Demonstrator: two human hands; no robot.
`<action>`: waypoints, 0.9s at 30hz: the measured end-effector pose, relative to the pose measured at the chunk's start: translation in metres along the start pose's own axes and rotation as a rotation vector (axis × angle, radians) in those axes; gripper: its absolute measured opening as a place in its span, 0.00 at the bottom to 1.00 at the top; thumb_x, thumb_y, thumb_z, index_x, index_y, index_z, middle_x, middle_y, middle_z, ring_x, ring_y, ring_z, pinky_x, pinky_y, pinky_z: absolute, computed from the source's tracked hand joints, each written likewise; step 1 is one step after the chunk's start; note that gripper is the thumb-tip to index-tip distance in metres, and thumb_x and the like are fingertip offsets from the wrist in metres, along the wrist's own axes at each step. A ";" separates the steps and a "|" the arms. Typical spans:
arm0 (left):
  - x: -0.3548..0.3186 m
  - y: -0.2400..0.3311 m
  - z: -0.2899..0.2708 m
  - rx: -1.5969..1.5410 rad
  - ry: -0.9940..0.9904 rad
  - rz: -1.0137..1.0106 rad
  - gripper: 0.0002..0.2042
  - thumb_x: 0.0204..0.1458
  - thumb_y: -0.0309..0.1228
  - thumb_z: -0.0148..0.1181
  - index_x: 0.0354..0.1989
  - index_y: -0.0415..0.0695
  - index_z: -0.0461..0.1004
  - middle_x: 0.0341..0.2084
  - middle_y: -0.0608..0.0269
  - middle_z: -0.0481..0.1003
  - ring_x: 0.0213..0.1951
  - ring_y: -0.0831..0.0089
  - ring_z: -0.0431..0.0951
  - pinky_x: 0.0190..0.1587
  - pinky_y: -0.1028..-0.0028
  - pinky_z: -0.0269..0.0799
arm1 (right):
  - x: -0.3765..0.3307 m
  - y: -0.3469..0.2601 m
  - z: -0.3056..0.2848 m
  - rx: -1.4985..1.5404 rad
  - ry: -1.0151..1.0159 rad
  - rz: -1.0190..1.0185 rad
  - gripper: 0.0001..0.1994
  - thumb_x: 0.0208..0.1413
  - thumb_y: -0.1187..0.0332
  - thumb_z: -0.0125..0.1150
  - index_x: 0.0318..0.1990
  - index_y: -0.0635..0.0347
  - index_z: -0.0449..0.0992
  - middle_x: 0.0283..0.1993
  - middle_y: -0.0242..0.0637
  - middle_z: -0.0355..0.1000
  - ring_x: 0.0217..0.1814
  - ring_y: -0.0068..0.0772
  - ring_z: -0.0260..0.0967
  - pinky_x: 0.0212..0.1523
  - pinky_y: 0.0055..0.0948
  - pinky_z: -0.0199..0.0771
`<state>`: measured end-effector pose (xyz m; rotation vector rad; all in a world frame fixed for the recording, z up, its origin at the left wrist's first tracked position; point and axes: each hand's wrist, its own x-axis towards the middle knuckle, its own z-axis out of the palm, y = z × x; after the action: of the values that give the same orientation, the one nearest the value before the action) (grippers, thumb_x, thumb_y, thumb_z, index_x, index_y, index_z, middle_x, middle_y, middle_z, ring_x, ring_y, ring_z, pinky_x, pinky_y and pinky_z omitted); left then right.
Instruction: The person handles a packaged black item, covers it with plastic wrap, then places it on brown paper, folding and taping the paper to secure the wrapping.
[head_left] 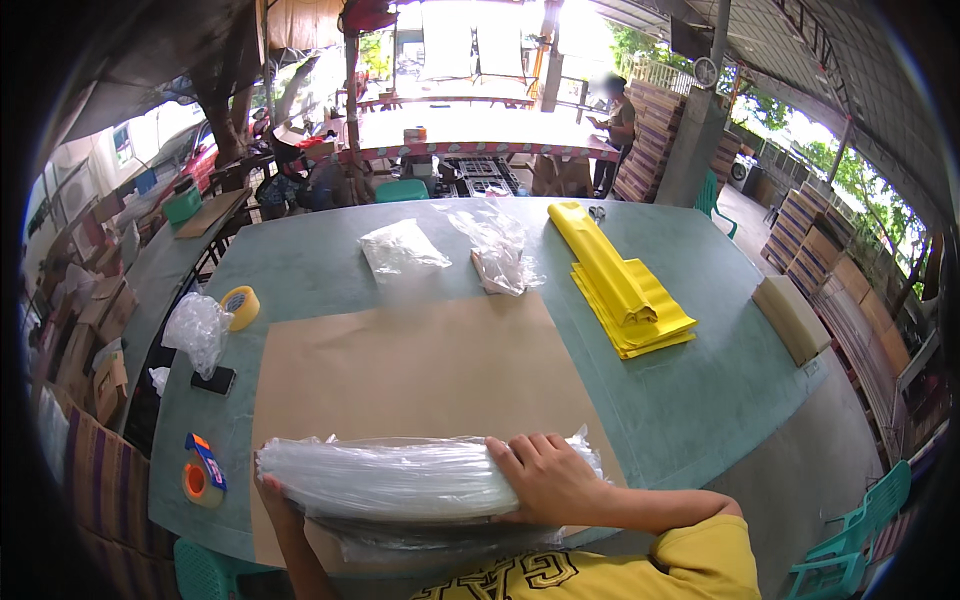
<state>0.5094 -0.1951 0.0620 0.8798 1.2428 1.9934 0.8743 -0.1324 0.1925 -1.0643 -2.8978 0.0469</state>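
A thick bundle of clear plastic sheeting [385, 478] lies crosswise over the near part of a brown paper sheet [420, 370], close in front of me. My left hand [277, 492] grips the bundle's left end, with most of its fingers hidden behind the plastic. Over the right end, my right hand [550, 475] is closed, fingers on top and thumb toward the middle. Loose layers of the same plastic hang below the bundle, near my yellow shirt.
The green table [700, 270] carries folded yellow plastic [620, 285], two clear bags, a tape roll [240, 307], bubble wrap [197, 332], a phone [214, 380] and a tape dispenser [203, 472]. A cardboard box [792, 318] stands at the right edge. Another person [617, 130] stands far back.
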 end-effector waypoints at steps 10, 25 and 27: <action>-0.001 -0.012 -0.002 -0.047 -0.033 0.026 0.33 0.49 0.52 0.52 0.51 0.33 0.61 0.42 0.47 0.69 0.43 0.59 0.73 0.46 0.63 0.71 | -0.067 0.047 0.049 1.146 0.336 0.260 0.50 0.34 0.61 0.75 0.64 0.58 0.49 0.58 0.49 0.60 0.61 0.40 0.57 0.60 0.37 0.56; -0.004 -0.012 -0.004 0.181 0.313 0.094 0.33 0.50 0.56 0.52 0.48 0.33 0.64 0.42 0.51 0.69 0.41 0.65 0.72 0.44 0.65 0.70 | -0.051 0.046 0.197 1.234 0.795 0.282 0.45 0.29 0.63 0.78 0.58 0.60 0.57 0.54 0.41 0.63 0.59 0.35 0.60 0.57 0.37 0.63; 0.007 -0.012 -0.014 0.195 0.214 0.165 0.31 0.51 0.55 0.50 0.45 0.32 0.66 0.39 0.51 0.70 0.39 0.65 0.73 0.42 0.66 0.70 | -0.047 0.051 0.179 1.334 0.889 0.206 0.47 0.29 0.62 0.78 0.59 0.60 0.55 0.57 0.43 0.60 0.60 0.36 0.59 0.57 0.38 0.62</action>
<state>0.4961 -0.1920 0.0478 0.9050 1.5500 2.1682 0.9321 -0.1261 0.0097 -0.7296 -1.3853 1.0119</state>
